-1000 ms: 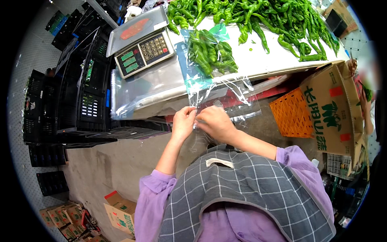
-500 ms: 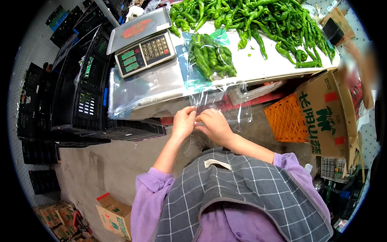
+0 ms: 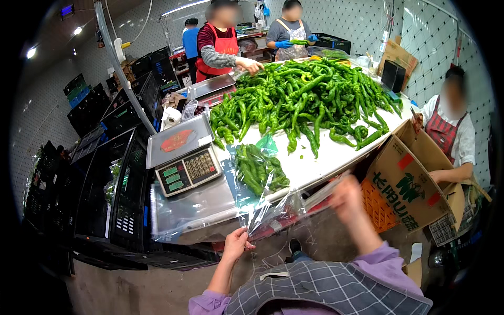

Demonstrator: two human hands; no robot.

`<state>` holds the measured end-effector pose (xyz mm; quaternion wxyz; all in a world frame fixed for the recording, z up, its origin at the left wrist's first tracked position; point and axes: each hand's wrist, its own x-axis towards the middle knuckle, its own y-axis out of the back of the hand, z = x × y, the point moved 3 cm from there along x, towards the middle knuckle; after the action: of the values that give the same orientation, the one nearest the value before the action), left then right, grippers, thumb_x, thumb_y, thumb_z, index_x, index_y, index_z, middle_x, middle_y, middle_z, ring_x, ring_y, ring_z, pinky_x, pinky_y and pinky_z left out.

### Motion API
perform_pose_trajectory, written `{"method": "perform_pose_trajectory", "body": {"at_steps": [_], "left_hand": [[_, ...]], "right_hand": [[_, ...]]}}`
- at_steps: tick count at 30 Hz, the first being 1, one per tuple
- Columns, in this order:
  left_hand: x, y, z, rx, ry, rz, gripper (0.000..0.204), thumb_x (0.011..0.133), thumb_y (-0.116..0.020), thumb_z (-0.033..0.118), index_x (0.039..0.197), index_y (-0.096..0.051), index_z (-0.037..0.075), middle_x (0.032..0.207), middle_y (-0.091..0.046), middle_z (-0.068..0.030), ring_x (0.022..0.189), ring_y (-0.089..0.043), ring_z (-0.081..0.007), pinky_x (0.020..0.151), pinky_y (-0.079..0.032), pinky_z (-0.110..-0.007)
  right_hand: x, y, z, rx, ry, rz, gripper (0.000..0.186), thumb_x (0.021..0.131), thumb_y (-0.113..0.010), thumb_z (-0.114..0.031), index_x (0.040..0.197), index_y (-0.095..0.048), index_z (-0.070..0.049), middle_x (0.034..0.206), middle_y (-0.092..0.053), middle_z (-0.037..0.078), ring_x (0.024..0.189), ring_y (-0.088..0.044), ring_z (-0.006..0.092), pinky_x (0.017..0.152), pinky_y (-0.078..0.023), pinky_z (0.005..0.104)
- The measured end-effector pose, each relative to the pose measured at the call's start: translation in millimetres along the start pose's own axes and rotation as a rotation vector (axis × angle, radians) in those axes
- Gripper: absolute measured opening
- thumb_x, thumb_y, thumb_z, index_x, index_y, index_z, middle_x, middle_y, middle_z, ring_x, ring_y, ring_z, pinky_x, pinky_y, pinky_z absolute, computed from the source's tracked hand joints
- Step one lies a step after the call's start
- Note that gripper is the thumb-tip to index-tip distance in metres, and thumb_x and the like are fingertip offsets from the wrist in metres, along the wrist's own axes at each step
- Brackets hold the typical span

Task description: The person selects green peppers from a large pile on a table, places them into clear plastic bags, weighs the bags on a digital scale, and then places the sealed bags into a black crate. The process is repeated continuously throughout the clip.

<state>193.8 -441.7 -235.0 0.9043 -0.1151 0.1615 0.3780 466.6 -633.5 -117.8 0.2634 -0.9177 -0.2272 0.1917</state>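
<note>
A clear plastic bag of green peppers (image 3: 257, 170) lies at the near edge of the white table. Its loose plastic hangs over the edge, drawn together toward me. My left hand (image 3: 238, 244) pinches the gathered end of that bag below the table edge. Off to the right, my right hand (image 3: 347, 198) is raised beside the table edge, apart from the bag. Motion smears its fingers, so I cannot see whether they hold anything.
A scale (image 3: 186, 169) stands left of the bag. Behind lies a large heap of loose green peppers (image 3: 294, 94). At right are a cardboard box (image 3: 399, 181) and an orange crate (image 3: 379, 206); black crates (image 3: 126, 194) stand left. Co-workers stand around the table's far and right sides.
My right hand has left the bag's gathered end and swung right and up. The left hand keeps its pinch. My view has lifted, bringing co-workers and the whole pepper heap into sight.
</note>
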Motion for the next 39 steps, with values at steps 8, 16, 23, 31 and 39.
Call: {"method": "perform_pose_trajectory", "body": {"at_steps": [8,16,23,31,39], "left_hand": [[1.4,24.2,29.5,1.002,-0.495,0.39,0.049,0.076,-0.062,0.016,0.122,-0.047,0.006,0.09,-0.064,-0.0112,0.074,-0.06,-0.0248,0.065,-0.047,-0.035],[35.8,-16.7,55.9,0.765,-0.804,0.155,0.018,0.086,-0.053,0.018,0.097,-0.064,0.01,0.096,-0.064,-0.0072,0.1,-0.055,-0.0282,0.095,-0.034,-0.043],[162.4,2.9,91.2,0.097,-0.066,0.366,0.033,0.091,-0.046,0.032,0.073,-0.054,0.006,0.046,-0.042,0.0005,0.034,-0.035,-0.0082,0.032,-0.025,-0.024],[208.4,11.9,67.8,0.634,-0.071,0.371,0.036,0.075,-0.067,0.034,0.076,-0.056,-0.001,0.059,-0.056,-0.0059,0.054,-0.053,-0.014,0.048,-0.042,-0.029],[225.6,-17.0,66.0,-0.282,0.226,0.004,0.035,0.088,-0.056,0.026,0.113,-0.045,0.004,0.092,-0.056,-0.001,0.071,-0.054,-0.0086,0.057,-0.045,-0.023]], "right_hand": [[47.2,103.1,1.1,-1.088,0.659,0.123,0.05,0.071,-0.066,-0.006,0.117,-0.046,-0.003,0.101,-0.055,0.006,0.089,-0.054,0.0201,0.073,-0.046,0.0296],[50.3,7.5,73.7,-1.233,0.967,-0.796,0.017,0.075,-0.064,-0.019,0.088,-0.062,-0.009,0.085,-0.062,0.004,0.075,-0.056,0.0227,0.065,-0.044,0.0334],[192.7,-68.3,94.6,-0.679,-0.214,-0.446,0.03,0.085,-0.055,-0.026,0.064,-0.055,-0.005,0.048,-0.045,-0.001,0.037,-0.033,0.0072,0.036,-0.024,0.0245],[223.7,-34.0,140.7,-0.874,-0.176,-0.329,0.033,0.075,-0.065,-0.032,0.076,-0.057,-0.001,0.062,-0.053,0.002,0.056,-0.048,0.0117,0.054,-0.038,0.0252],[236.0,-47.9,115.3,-0.793,-0.586,-0.499,0.037,0.077,-0.067,-0.031,0.098,-0.055,-0.003,0.071,-0.058,0.001,0.055,-0.046,0.0043,0.047,-0.032,0.0184]]}}
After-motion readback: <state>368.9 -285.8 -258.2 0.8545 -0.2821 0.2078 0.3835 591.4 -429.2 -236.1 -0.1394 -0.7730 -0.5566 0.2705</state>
